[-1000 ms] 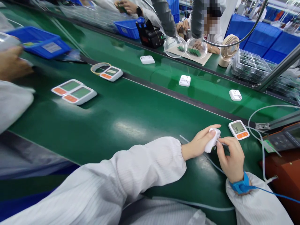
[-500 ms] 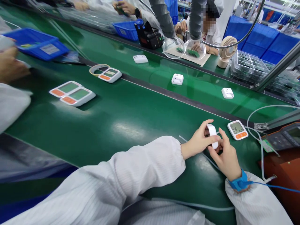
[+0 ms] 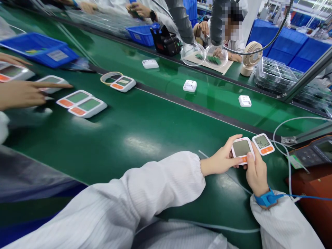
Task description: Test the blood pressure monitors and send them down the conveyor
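Note:
Between both hands I hold a small white digital display device (image 3: 241, 148), its blank grey screen and orange buttons facing me. My left hand (image 3: 221, 157) grips its left side, with the thumb along the lower edge. On the right side, my right hand (image 3: 256, 169) holds it too, the thumb on the orange buttons. A blue strap (image 3: 267, 199) circles my right wrist. Just right of my fingers lies a second display device (image 3: 263, 144), its screen showing digits. The back of the held device is hidden.
Two display devices (image 3: 85, 106) lie side by side at left, near a co-worker's hand (image 3: 23, 93). Another device (image 3: 123, 84) sits by a tape ring (image 3: 105, 78). White units (image 3: 245, 101) rest on the far green strip. Tubing (image 3: 289, 173) and an orange-brown box (image 3: 311, 207) are at right.
The held device has turned from edge-on to screen-up, and my right thumb now presses at its buttons. White units on the far strip shifted left. The co-worker's hands at left set down devices.

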A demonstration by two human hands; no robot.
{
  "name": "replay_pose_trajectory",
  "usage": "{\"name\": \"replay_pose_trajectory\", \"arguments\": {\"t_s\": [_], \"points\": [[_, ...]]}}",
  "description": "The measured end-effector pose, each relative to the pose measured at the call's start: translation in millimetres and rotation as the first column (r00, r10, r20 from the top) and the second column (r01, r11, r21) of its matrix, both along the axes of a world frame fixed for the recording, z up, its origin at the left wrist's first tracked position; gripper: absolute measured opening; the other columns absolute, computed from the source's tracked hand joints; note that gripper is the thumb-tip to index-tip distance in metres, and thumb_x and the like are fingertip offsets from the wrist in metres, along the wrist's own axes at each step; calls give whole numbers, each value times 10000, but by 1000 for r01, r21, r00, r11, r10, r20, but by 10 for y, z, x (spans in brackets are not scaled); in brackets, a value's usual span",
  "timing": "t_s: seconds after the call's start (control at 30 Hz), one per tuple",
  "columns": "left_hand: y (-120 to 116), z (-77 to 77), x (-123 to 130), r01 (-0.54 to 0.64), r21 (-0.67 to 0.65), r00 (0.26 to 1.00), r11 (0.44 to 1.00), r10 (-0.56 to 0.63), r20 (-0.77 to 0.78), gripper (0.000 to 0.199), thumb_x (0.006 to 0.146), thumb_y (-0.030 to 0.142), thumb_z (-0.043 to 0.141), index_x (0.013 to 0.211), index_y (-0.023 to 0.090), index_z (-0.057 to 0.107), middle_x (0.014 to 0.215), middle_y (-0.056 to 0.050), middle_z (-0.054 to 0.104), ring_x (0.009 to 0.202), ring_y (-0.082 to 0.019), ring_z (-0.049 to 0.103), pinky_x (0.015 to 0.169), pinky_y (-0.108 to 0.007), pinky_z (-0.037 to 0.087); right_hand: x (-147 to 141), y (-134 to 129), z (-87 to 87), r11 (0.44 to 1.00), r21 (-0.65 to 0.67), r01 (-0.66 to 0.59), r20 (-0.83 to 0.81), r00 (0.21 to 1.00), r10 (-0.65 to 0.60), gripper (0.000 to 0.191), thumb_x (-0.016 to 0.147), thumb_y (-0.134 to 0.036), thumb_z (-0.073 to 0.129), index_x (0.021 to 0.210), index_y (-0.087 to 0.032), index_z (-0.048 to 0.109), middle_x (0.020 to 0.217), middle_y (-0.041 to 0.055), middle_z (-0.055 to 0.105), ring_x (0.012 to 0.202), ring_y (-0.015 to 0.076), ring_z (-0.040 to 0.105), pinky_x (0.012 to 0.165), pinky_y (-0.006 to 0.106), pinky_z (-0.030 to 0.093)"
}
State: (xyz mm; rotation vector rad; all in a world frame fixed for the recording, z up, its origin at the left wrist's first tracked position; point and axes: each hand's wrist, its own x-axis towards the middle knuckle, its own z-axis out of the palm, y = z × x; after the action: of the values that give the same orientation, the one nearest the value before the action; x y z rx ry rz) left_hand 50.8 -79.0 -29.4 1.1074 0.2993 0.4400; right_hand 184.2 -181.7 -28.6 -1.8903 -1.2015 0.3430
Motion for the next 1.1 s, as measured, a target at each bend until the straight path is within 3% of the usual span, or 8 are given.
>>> {"name": "replay_pose_trajectory", "arguments": {"t_s": [0.13, 0.37, 1.1], "points": [[14, 5, 3, 9, 0, 1000, 1000, -9, -3, 865, 808, 374, 771, 1479, 308, 230, 1076, -50, 550, 787, -134, 586, 678, -268, 484, -5, -8, 13, 1000, 0, -6, -12, 1000, 6, 523, 1023, -465, 386, 1413, -152, 540, 909, 68, 735, 568, 171, 652, 575, 257, 542], [19, -44, 34, 8, -25, 1000, 1000, -7, 27, 847, 780, 372, 796, 1436, 310, 264, 1089, -42, 524, 808, -133, 561, 661, -254, 470, -14, 7, 52, 1000, -18, -22, 20, 1000, 23, 519, 1016, -447, 383, 1401, -143, 552, 687, 13, 677, 537, 179, 645, 558, 248, 527], [19, -48, 31, -1, -28, 1000, 1000, 2, 25, 829, 776, 370, 797, 1421, 306, 278, 1097, -45, 534, 823, -134, 563, 686, -262, 479, -21, 6, 61, 999, -43, -13, 18, 1000, 14, 557, 1010, -469, 383, 1432, -131, 517, 746, 31, 704, 553, 183, 662, 596, 260, 553]]}}
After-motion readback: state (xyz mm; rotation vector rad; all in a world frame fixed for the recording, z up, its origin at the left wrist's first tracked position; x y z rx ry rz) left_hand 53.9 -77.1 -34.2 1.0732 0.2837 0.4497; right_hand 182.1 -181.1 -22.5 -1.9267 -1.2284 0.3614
